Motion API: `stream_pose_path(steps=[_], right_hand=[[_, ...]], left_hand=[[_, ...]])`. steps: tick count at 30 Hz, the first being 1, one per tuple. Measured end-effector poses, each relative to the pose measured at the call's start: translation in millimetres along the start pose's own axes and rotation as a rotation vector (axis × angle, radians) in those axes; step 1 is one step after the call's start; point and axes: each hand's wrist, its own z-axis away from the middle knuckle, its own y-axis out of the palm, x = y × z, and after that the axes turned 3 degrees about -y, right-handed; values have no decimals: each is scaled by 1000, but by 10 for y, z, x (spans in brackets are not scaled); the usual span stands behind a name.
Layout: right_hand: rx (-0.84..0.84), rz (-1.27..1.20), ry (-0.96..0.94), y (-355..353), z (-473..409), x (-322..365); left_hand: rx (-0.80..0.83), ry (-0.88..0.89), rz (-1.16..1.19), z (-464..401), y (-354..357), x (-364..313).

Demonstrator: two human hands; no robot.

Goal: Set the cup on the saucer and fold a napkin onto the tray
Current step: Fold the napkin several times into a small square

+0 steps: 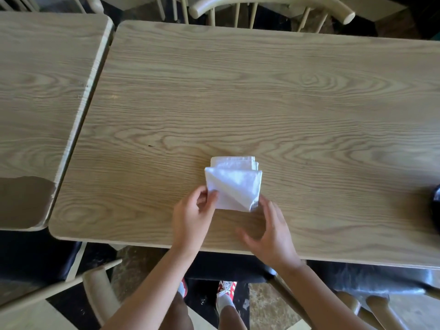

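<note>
A white napkin [234, 184] lies folded on the wooden table [262, 103], near its front edge, with a diagonal crease across the top layer and a folded stack showing behind it. My left hand [194, 217] pinches the napkin's left edge between thumb and fingers. My right hand [271, 232] is spread with straight fingers, its fingertips at the napkin's lower right corner. No cup, saucer or tray is in view.
A second wooden table [42, 91] stands close on the left with a narrow gap between. Chairs stand at the far side [269, 8] and near my legs [95, 289]. A dark object [435, 206] pokes in at the right edge.
</note>
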Motion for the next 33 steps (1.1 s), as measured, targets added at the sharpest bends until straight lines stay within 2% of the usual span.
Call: stream_pose_path(steps=[4,7,10,13,16,18,20,22,25,28,33], right_hand=[[-247,17,67,36,-231,56],[-264,-72,212,27,-381,82],[-286,-20,289,79,-414,90],[-294,-8,344,102,-405,127],[-272,45,361,132,-400,163],[-303,219,274,135,-425,177],[-289,388,157,134,-469,154],[-151,488,53,135,-536,139],[37,593,-40,220,-575,71],[97,621,-3,296,-561,-24],[118,654,-49,305,-591,-67]], left_hand=[[-82,-19,-19,-43,110,4],[-129,12,-68,-58,144,41],[-171,83,-170,-64,176,80],[-182,83,-206,-46,217,80],[-191,138,-306,-34,218,80],[-197,259,-451,-53,184,78],[-94,376,-579,-126,150,49],[71,436,-648,-238,158,28],[237,422,-716,-353,225,69],[291,408,-780,-388,266,131],[317,393,-804,-415,253,79]])
